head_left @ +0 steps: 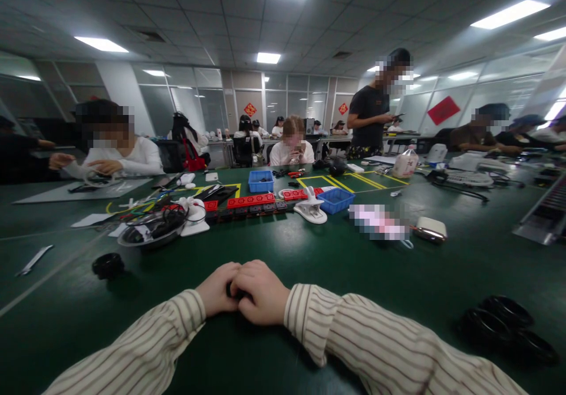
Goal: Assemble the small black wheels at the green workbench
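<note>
My left hand (221, 289) and my right hand (260, 292) meet over the green table, both closed around a small black part (234, 292). Most of that part is hidden by my fingers, so its shape does not show. To the left, a thick black ring-shaped piece (108, 265) sits on the table. Several black rings (508, 327) lie in a group at the lower right, near my right forearm.
Beyond my hands are a bowl of cables (152, 233), a red power strip (251, 200), a white clip (311, 207) and blue bins (336, 200). A wrench (34, 260) lies left, a white-and-gold case (431, 230) right. Other people sit or stand around the table.
</note>
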`<action>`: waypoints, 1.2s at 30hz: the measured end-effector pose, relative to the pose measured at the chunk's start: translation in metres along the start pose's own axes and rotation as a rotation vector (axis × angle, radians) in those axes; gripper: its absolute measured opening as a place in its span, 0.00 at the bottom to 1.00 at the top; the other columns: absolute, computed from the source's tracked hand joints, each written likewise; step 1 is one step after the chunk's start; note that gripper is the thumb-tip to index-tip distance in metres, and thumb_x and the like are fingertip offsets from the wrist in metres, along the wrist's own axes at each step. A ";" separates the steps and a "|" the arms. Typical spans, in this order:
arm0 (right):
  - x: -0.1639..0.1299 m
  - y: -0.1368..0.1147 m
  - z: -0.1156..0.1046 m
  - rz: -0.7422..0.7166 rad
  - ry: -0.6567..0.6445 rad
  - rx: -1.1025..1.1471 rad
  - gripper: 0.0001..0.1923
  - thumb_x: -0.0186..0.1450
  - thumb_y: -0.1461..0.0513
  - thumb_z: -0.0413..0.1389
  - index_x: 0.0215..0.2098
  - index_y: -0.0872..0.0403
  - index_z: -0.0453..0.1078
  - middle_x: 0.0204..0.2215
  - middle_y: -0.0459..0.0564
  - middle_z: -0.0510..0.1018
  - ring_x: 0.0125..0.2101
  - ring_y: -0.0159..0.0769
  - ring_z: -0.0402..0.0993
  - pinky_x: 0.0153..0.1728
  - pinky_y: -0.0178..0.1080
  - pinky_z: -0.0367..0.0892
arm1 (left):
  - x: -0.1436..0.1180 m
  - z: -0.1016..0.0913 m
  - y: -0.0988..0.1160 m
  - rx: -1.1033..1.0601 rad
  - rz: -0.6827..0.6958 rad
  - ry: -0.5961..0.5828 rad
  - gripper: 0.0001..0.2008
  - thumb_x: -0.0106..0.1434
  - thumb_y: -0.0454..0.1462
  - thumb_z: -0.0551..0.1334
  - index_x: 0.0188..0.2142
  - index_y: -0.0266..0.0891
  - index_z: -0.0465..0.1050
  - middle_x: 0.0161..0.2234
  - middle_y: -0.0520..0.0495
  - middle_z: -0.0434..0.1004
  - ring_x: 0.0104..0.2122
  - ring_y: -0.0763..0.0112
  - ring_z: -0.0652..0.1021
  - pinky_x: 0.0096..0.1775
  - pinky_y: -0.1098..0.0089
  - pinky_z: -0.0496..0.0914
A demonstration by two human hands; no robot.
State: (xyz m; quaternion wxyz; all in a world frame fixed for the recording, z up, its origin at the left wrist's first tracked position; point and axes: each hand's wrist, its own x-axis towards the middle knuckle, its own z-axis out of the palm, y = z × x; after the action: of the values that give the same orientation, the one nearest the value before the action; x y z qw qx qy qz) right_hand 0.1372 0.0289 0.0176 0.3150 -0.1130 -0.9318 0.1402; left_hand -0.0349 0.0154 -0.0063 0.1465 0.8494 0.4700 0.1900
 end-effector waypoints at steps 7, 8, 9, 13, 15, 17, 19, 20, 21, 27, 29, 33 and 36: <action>-0.001 -0.005 -0.007 -0.011 0.093 0.058 0.13 0.47 0.66 0.47 0.32 0.56 0.62 0.32 0.49 0.68 0.37 0.35 0.63 0.44 0.38 0.57 | -0.001 -0.002 0.001 -0.070 0.010 0.014 0.15 0.46 0.40 0.64 0.34 0.37 0.68 0.35 0.47 0.69 0.39 0.60 0.70 0.46 0.61 0.64; -0.002 -0.005 -0.008 0.022 0.120 0.049 0.14 0.47 0.66 0.48 0.34 0.56 0.61 0.33 0.49 0.68 0.38 0.36 0.62 0.44 0.39 0.56 | -0.001 -0.004 0.004 -0.088 0.004 0.020 0.19 0.45 0.41 0.65 0.37 0.37 0.68 0.37 0.47 0.68 0.39 0.59 0.70 0.45 0.61 0.65; -0.002 -0.006 -0.008 0.064 0.143 0.033 0.14 0.48 0.65 0.49 0.35 0.56 0.61 0.34 0.49 0.67 0.38 0.36 0.61 0.44 0.40 0.56 | -0.001 -0.005 0.008 -0.095 -0.002 0.023 0.24 0.44 0.42 0.66 0.40 0.37 0.66 0.39 0.46 0.68 0.40 0.59 0.70 0.45 0.61 0.65; -0.001 -0.003 -0.003 0.258 0.176 -0.051 0.13 0.53 0.62 0.55 0.36 0.56 0.61 0.33 0.48 0.65 0.37 0.35 0.59 0.42 0.38 0.55 | -0.001 -0.006 0.016 -0.015 -0.064 0.023 0.31 0.42 0.44 0.69 0.45 0.37 0.64 0.40 0.45 0.67 0.40 0.57 0.69 0.44 0.59 0.65; 0.000 -0.001 0.000 0.321 0.135 -0.081 0.10 0.55 0.61 0.56 0.33 0.57 0.62 0.32 0.47 0.65 0.35 0.34 0.59 0.39 0.37 0.55 | -0.001 -0.004 0.018 0.022 -0.099 0.033 0.24 0.45 0.44 0.66 0.40 0.36 0.66 0.36 0.45 0.68 0.37 0.59 0.69 0.41 0.60 0.66; 0.000 0.001 0.001 0.327 0.095 -0.085 0.08 0.55 0.62 0.56 0.30 0.57 0.62 0.30 0.46 0.65 0.34 0.33 0.59 0.38 0.36 0.55 | -0.001 -0.004 0.018 0.020 -0.111 0.043 0.17 0.47 0.42 0.64 0.35 0.36 0.66 0.33 0.46 0.67 0.34 0.61 0.69 0.39 0.62 0.66; 0.000 0.001 0.001 0.288 0.075 -0.064 0.06 0.54 0.64 0.56 0.29 0.57 0.63 0.30 0.46 0.66 0.34 0.32 0.60 0.37 0.35 0.55 | -0.002 -0.005 0.019 -0.012 -0.100 0.044 0.14 0.47 0.40 0.63 0.31 0.36 0.65 0.32 0.47 0.67 0.34 0.63 0.69 0.38 0.64 0.66; 0.000 0.001 0.001 0.260 0.068 -0.048 0.06 0.54 0.65 0.56 0.29 0.57 0.63 0.30 0.46 0.67 0.34 0.32 0.60 0.38 0.34 0.55 | -0.002 -0.005 0.019 -0.029 -0.095 0.043 0.13 0.46 0.39 0.63 0.30 0.37 0.64 0.31 0.48 0.66 0.33 0.63 0.69 0.38 0.65 0.66; 0.000 0.001 0.001 0.231 0.061 -0.033 0.06 0.53 0.66 0.56 0.29 0.57 0.64 0.30 0.46 0.67 0.34 0.32 0.61 0.38 0.34 0.56 | -0.002 -0.006 0.020 -0.046 -0.092 0.042 0.13 0.45 0.39 0.62 0.30 0.37 0.64 0.31 0.48 0.66 0.33 0.64 0.69 0.38 0.65 0.66; -0.001 -0.002 -0.001 0.077 0.032 0.008 0.09 0.50 0.69 0.50 0.31 0.56 0.64 0.29 0.46 0.69 0.33 0.33 0.64 0.39 0.35 0.57 | -0.001 -0.005 0.016 -0.033 -0.085 0.040 0.11 0.42 0.35 0.62 0.27 0.38 0.63 0.30 0.50 0.65 0.33 0.65 0.69 0.38 0.66 0.67; -0.001 -0.002 -0.001 0.016 0.026 0.016 0.10 0.49 0.69 0.49 0.31 0.56 0.63 0.28 0.46 0.70 0.33 0.33 0.64 0.41 0.35 0.57 | 0.000 -0.004 0.015 -0.014 -0.065 0.028 0.10 0.42 0.35 0.62 0.26 0.37 0.63 0.30 0.50 0.65 0.33 0.64 0.69 0.39 0.65 0.67; -0.001 -0.004 -0.004 0.016 0.047 0.001 0.09 0.50 0.68 0.49 0.31 0.56 0.63 0.30 0.47 0.69 0.35 0.34 0.63 0.42 0.37 0.57 | -0.001 -0.006 0.017 -0.025 -0.026 0.018 0.14 0.43 0.36 0.63 0.32 0.38 0.67 0.35 0.47 0.68 0.39 0.60 0.69 0.45 0.61 0.65; -0.001 -0.006 -0.005 0.121 0.098 -0.043 0.10 0.52 0.64 0.53 0.34 0.56 0.63 0.32 0.48 0.68 0.37 0.35 0.61 0.43 0.38 0.56 | -0.002 -0.005 0.021 -0.018 -0.066 0.038 0.23 0.43 0.39 0.66 0.41 0.39 0.66 0.39 0.46 0.68 0.40 0.58 0.70 0.46 0.60 0.66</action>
State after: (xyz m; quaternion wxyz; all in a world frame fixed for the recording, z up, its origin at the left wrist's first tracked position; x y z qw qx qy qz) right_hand 0.1400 0.0237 0.0228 0.3487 -0.1825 -0.9096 0.1330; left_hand -0.0226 0.0033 0.0066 0.1515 0.8283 0.4987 0.2056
